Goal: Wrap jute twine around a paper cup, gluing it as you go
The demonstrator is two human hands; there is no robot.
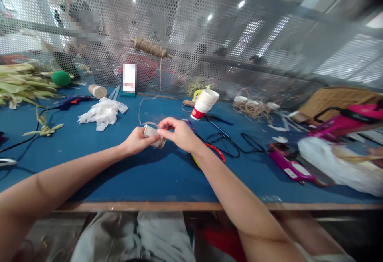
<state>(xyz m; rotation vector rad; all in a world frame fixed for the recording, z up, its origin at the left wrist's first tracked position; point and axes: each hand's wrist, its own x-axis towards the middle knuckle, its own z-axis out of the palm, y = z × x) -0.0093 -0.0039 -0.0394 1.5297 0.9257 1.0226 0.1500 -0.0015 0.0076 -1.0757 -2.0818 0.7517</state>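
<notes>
Tapered white paper cup [149,130], clasped in left grip [138,140]. Thin tan twine [160,72], pinched by right grip [178,133] at cup.

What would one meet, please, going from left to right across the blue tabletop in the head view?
Pale leafy bundle, crumpled white material, left hand, held cup, right hand, stacked cups, purple device, translucent plastic bag.
</notes>
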